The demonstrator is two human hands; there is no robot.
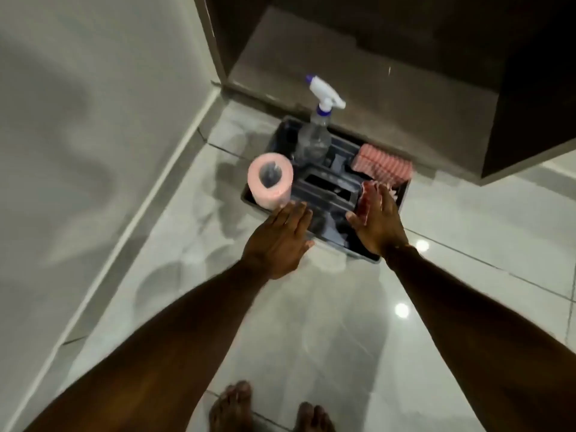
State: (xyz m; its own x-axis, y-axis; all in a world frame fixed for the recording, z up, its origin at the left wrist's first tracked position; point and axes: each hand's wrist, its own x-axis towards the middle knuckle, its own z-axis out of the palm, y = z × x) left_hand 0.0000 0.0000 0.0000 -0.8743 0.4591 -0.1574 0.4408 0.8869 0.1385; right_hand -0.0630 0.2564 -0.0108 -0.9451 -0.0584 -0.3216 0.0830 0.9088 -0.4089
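Overhead: a dark caddy (325, 188) on a glossy tiled floor (343, 307) holds an upright spray bottle (313, 138), a pink toilet roll (270, 177) and a pink striped cloth (383, 165). Two bare arms reach down — left grip (280, 238), fingers straight, at the near rim beside the roll; right grip (378, 222), fingers straight, over a blurred reddish rag (365, 199).

We see a black caddy (327, 194), pink paper roll (270, 181), clear spray bottle (313, 140) with white-and-purple top, pink-and-white striped cloth (381, 165), pale grey floor tiles (311, 322), dark brown cabinet (530, 88).
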